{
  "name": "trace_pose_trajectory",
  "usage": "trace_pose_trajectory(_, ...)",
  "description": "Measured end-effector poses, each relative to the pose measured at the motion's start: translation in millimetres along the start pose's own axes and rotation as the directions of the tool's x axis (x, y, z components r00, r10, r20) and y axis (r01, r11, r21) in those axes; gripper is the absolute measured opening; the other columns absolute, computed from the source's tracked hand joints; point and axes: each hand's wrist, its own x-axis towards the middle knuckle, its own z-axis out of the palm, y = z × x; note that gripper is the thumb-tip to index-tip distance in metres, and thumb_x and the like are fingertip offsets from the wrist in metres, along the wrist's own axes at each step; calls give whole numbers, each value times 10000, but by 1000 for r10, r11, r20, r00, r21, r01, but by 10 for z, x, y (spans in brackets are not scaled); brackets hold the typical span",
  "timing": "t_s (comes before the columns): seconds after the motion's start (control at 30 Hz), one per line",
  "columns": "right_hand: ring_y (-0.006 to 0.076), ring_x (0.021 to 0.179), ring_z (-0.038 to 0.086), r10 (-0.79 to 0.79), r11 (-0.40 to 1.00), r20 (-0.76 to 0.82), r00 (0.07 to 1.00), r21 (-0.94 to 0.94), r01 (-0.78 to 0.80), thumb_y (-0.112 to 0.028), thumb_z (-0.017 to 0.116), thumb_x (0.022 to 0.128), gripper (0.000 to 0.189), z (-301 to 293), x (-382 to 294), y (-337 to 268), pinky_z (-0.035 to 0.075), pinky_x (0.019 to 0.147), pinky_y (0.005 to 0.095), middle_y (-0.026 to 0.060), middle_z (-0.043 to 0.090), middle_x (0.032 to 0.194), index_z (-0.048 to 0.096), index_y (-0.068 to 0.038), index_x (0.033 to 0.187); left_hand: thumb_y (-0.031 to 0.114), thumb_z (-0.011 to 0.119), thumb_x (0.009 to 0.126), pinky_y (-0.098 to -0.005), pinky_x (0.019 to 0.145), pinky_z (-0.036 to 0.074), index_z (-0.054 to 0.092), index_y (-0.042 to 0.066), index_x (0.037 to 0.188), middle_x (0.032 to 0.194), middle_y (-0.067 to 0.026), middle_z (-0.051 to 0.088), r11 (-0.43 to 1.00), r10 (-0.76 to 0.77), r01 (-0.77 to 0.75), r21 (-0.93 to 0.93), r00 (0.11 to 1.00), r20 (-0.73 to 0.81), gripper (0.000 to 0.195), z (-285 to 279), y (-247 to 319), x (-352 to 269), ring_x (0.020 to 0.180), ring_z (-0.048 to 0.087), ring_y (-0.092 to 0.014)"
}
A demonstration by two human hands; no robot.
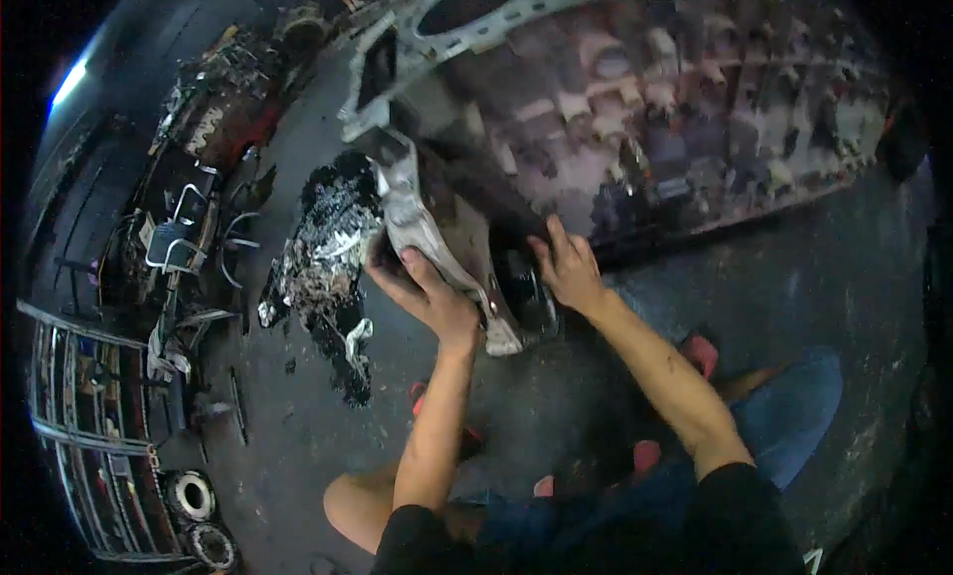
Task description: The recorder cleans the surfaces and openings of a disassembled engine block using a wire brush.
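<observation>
A large grimy engine block [610, 128] lies in front of me, with a pale cast-metal housing [409, 203] at its left end. My left hand [435, 303] grips the rim of this housing, thumb on the near face and blackened fingers at the outer side. Beside the housing's inner side is my right hand [572, 270], index finger extended and the other fingers partly curled. It is close to a dark opening between the housing and the block. Whether it holds a small thing or touches the metal, I cannot tell.
Oily rags and black sludge [327, 255] lie on the dark floor [298, 441] left of the housing. Further left are a small metal-framed stool [175, 244], greasy engine parts [223, 113], a metal rack [89, 433] and two rings [195, 495]. My knees and red footwear [700, 355] are close below.
</observation>
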Motion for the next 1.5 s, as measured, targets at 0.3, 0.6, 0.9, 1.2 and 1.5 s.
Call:
trace_pose_trajectory(0.3,404,573,604,112,990,39,993,82,-115,-331,708,927,544,50,318,-349,519,559,474,225,624,690,557,17,1316,400,444,1069,-405,1046,383,453,-67,1321,1320,-207,494,964,109,-94,248,993,-50,530,-55,-100,31,1194,489,-280)
trace_pose_trajectory(0.6,245,660,611,-85,996,-176,981,25,91,-340,694,927,359,-43,818,-651,512,550,378,111,644,859,656,-49,1134,483,462,1046,-421,1092,362,405,-88,1431,1431,-254,423,948,88,-104,301,994,68,691,-281,-354,39,1251,476,-314)
trace_pose_trajectory(0.9,422,801,668,184,983,40,982,-14,-184,-387,657,956,477,52,-425,272,551,724,494,231,704,929,616,-50,1292,697,585,885,-546,1111,358,336,27,1529,1532,-394,256,931,155,-170,324,985,73,962,-311,-537,147,1384,343,-557)
trace_pose_trajectory(1.2,382,793,676,276,917,149,949,254,-307,-367,658,956,439,-217,684,-783,551,711,468,221,697,900,643,-27,1233,402,433,1065,-448,1038,339,492,-75,1234,1227,-209,498,943,185,-172,284,982,-21,510,-55,-224,-2,1143,467,-319)
trace_pose_trajectory(1.5,440,871,637,437,894,237,868,-9,-448,-366,612,982,408,-249,-699,240,521,805,510,246,685,997,650,-68,1258,311,455,1069,-397,1045,352,461,-46,1257,1233,-168,502,999,-3,0,-32,997,-72,404,1,-88,67,1140,467,-260)
